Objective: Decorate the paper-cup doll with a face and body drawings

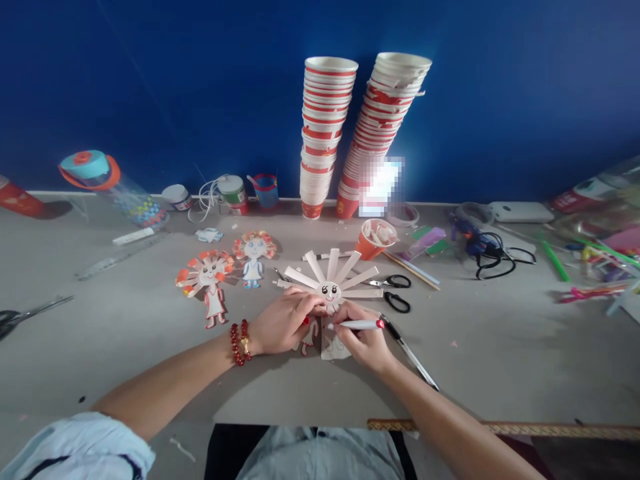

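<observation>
A paper doll with a smiling drawn face (331, 293) and white strips fanned out like hair lies in front of me. My left hand (283, 321), wearing red bead bracelets, has its fingers closed at the lower left edge of the face. A small red thing shows under that hand, perhaps a marker cap. My right hand (364, 339) grips a white marker (361, 325) with a red end, held over the doll's lower part. Beneath, a paper piece with drawn lines (336, 348) is partly covered. Another small paper figure (309, 338) is half hidden by my left hand.
Two finished-looking paper dolls (214, 300) (253, 260) lie to the left. Black-handled scissors (397, 302) and a pen (413, 357) lie at right. Behind stand tall paper cup stacks (320, 143) (377, 127), a cup of scraps (373, 241) and a bottle (125, 190).
</observation>
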The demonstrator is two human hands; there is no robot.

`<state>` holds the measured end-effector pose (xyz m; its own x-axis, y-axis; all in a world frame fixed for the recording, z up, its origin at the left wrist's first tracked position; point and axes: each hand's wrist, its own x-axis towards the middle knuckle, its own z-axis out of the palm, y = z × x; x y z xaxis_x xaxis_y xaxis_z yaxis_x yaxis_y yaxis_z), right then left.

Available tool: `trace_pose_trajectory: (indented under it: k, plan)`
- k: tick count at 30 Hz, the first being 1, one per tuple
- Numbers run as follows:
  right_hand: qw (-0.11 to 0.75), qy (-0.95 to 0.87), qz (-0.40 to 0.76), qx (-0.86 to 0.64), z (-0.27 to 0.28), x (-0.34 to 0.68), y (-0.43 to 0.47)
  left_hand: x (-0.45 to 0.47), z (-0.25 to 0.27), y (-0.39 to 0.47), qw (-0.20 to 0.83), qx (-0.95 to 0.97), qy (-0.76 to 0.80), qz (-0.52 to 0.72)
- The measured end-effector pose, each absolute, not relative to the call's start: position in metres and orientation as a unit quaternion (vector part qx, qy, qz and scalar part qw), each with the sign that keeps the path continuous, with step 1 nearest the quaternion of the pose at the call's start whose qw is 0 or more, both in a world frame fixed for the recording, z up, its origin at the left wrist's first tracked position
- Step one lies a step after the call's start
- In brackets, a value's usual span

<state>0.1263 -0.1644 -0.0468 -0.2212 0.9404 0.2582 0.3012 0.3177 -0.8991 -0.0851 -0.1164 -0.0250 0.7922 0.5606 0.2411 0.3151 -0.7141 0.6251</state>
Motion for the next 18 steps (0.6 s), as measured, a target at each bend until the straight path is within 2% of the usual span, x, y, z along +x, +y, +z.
trace_pose_trajectory:
  k: [7,18]
  plan:
    - [0.453,-0.704,0.317,-0.445,-0.0439,0.1290,-0.1657,-0.0868,-0.0252,-0.1153,0.311,0.897,0.236,0.207]
    - [0.390,-0.711,0.352,-0.468,-0.0417,0.1272,-0.1637,-0.0846,-0.0259,-0.1149,0.277,0.900,0.262,0.211]
